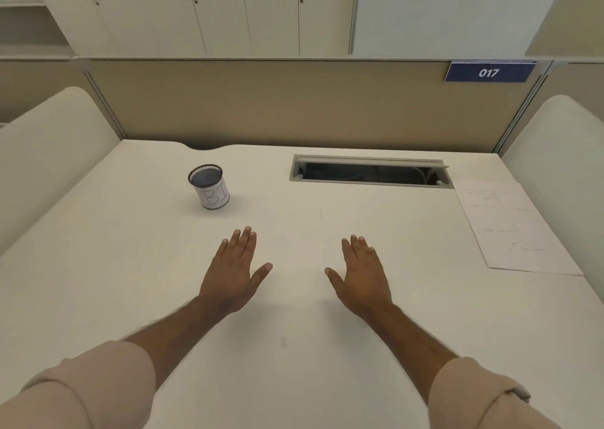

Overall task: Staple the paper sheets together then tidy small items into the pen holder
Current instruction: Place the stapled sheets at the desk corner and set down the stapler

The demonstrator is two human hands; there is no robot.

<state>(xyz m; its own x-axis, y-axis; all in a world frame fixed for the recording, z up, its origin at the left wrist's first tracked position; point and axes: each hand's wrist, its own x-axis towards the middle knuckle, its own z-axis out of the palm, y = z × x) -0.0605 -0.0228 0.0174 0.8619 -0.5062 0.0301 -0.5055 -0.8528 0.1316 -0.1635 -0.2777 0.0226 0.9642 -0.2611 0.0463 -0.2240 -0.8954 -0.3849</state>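
A black mesh pen holder (pixel 209 186) with a white label marked "BI" stands upright at the back left of the white desk (pixel 294 330). Paper sheets (pixel 513 229) with faint pencil marks lie flat at the desk's right edge. My left hand (pixel 233 271) rests palm down in the middle of the desk, fingers spread, holding nothing, a short way in front of the holder. My right hand (pixel 362 276) lies flat beside it, also with nothing in it, well to the left of the sheets. No stapler or small items are in view.
An open cable tray slot (pixel 371 174) is cut into the desk at the back right. A beige partition (pixel 261 101) with a blue "017" sign (pixel 489 72) closes off the back. White rounded side panels (pixel 49 154) flank the desk.
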